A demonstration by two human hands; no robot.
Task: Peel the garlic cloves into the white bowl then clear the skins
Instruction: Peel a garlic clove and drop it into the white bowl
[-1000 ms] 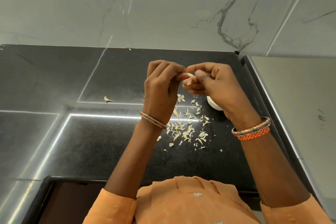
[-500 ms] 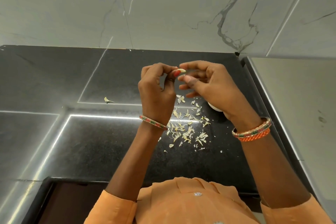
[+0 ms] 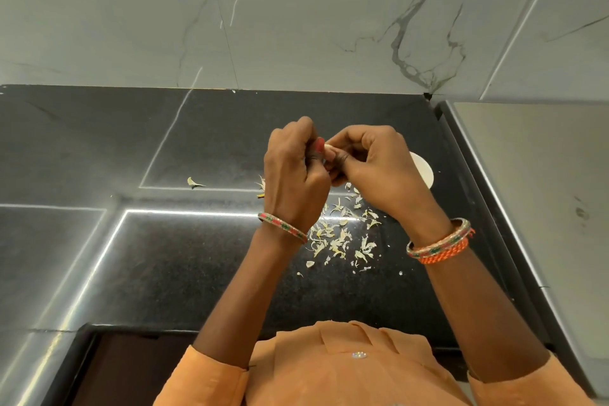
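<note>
Both hands are raised together above the black counter (image 3: 204, 273). A pale garlic clove (image 3: 328, 148) is pinched between the fingertips of my left hand (image 3: 293, 175) and my right hand (image 3: 372, 168); only its tip shows. The white bowl (image 3: 423, 171) stands on the counter just right of my right hand, mostly hidden behind it. A scatter of garlic skins (image 3: 339, 237) lies on the counter below and between my wrists. One stray skin (image 3: 194, 183) lies apart to the left.
A marble wall (image 3: 296, 16) rises behind the counter. A grey raised surface (image 3: 543, 194) borders the counter on the right. The counter's front edge runs just above my orange sleeves.
My two hands have closed together again around the clove; half a second ago the right fingers were spread apart from it. The view has shifted slightly.
</note>
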